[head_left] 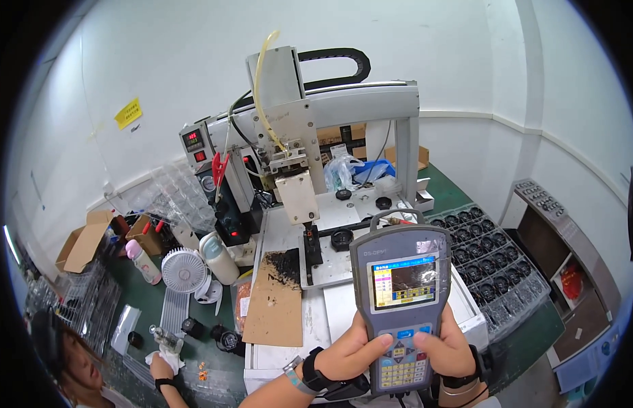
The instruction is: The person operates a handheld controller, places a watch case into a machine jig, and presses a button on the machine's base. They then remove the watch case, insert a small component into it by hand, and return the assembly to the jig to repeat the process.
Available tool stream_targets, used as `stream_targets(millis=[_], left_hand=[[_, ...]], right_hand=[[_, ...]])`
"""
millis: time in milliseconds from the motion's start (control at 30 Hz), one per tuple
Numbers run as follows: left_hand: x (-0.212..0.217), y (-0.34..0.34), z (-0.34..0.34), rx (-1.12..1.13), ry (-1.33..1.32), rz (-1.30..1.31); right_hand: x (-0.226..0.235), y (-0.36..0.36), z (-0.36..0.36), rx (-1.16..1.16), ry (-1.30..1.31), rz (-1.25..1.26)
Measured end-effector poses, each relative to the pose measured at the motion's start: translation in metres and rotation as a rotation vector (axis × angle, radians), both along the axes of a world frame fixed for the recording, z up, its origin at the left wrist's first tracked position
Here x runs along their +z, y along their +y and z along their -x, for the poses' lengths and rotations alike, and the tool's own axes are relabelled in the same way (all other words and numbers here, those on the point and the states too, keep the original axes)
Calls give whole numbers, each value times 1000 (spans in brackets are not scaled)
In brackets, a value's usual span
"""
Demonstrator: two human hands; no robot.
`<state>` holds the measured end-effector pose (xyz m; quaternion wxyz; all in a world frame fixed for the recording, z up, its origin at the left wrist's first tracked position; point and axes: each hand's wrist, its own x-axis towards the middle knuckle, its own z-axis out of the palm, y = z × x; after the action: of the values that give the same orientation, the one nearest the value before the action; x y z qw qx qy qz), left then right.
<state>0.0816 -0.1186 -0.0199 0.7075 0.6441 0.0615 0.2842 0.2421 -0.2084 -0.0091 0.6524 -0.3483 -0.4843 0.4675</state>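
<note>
Grey plastic handheld controller (403, 321): held up before white metal gantry machine (361, 105), lit screen (405, 281) toward the person, probably for easy reading.
Left hand (349, 351): wrapped round its left side, thumb by keypad (400, 372).
Right hand (448, 348): gripping opposite side, thumb likewise.
Clear plastic compartment tray (512, 307): holds round black parts (473, 273).
Tan cardboard sheet (272, 319): bears black crumbs (283, 266), likely catching mess.
</note>
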Motion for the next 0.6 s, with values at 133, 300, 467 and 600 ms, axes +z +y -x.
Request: stream_targets(millis=[133,300,467,600], left_hand=[[5,-2,3,-28,-22,4],[1,1,6,-145,26,-40],[16,14,16,-226,35,25],[28,20,25,-167,255,-296]], right_hand=[[-6,-2,5,-31,32,-68],[1,-20,11,-100,16,-47],[2,-64,-2,-448,-3,-131],[-13,-124,-53,-887,77,-150]])
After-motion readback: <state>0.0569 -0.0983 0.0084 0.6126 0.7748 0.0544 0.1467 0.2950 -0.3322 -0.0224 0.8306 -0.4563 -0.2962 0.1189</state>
